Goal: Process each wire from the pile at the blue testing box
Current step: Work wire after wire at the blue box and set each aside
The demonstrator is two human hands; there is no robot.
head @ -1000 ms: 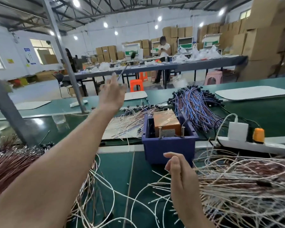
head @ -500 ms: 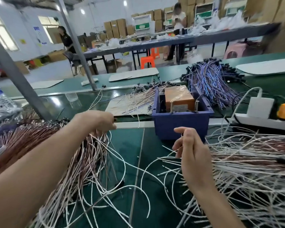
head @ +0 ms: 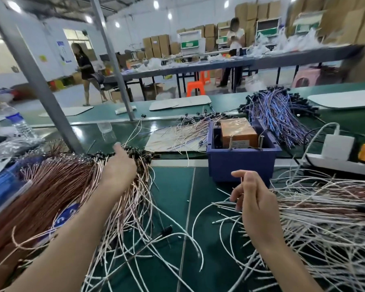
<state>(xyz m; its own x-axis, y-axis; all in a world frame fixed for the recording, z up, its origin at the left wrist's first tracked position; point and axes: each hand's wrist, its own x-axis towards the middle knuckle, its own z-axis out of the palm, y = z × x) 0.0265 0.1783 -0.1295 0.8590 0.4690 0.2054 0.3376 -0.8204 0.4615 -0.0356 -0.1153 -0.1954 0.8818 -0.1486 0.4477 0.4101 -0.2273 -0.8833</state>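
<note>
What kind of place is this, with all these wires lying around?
Most likely a factory floor for wire or cable assembly: heaps of cut wires cover the green workbench, a blue testing box sits on it, and stacked cardboard cartons line the back wall.

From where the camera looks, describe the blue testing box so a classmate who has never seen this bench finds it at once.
Start at the green workbench strewn with wire piles. Near its middle, beyond the right hand and left of the white power strip, stands the blue testing box. It is the only open plastic tub there, with an orange block inside.
</note>
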